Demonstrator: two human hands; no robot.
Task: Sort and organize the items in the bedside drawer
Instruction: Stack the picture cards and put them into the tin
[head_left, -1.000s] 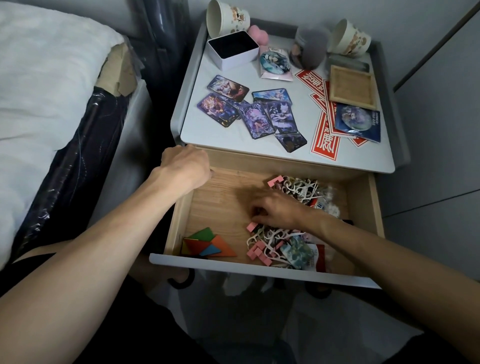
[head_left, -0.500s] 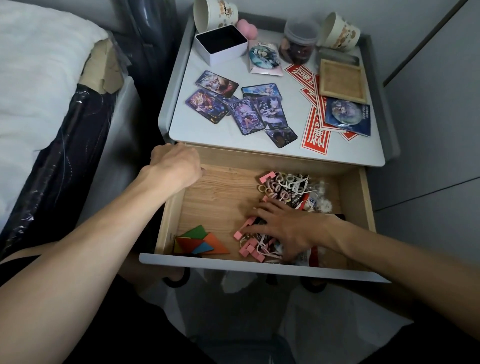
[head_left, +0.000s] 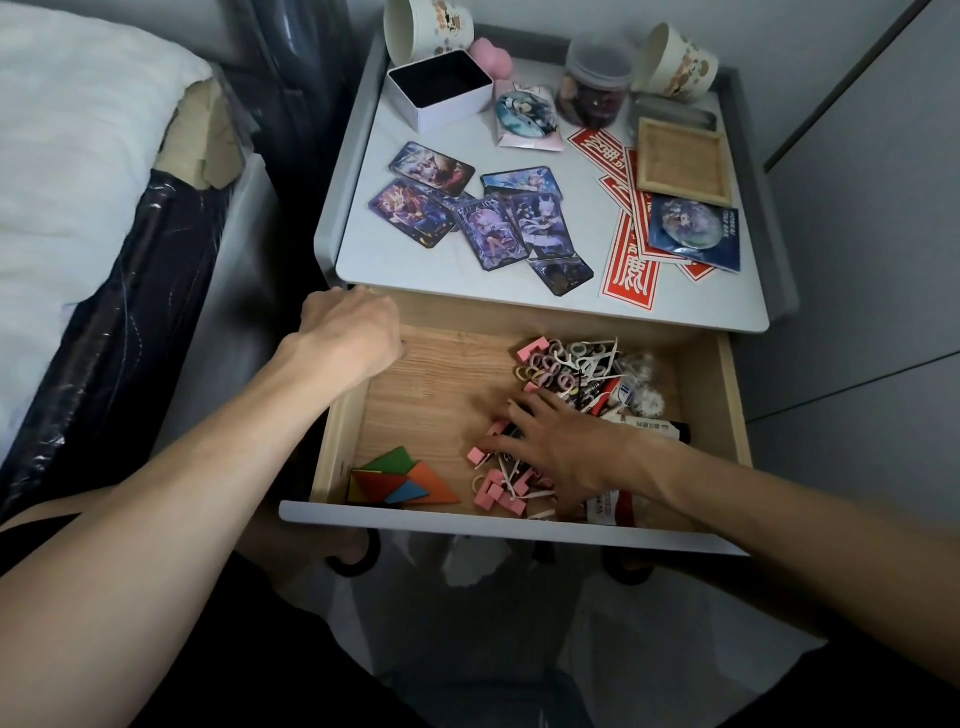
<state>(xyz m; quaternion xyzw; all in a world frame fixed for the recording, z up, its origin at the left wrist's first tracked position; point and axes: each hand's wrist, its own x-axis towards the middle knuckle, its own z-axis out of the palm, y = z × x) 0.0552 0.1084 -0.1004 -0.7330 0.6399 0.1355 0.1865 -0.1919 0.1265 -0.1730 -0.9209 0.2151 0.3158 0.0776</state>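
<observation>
Change: the right hand sits nearer the drawer front than a second ago, fingers spread flat over the small pink blocks and thin white plastic picks.
Left hand: unmoved at the back-left corner of the open wooden drawer; fingers tucked under, grip hidden, so I cannot tell.
Task items: clutter fills the drawer's right half; flat coloured triangle pieces lie front-left.
Reading: probably raking the blocks together; sorting is far from done.

No text you can read outright. Red stickers behind drawer: white seal-style characters, illegible. Blue badge card on them: blurred edge print. Packet in drawer's front right: red lettering, partly hidden.
</observation>
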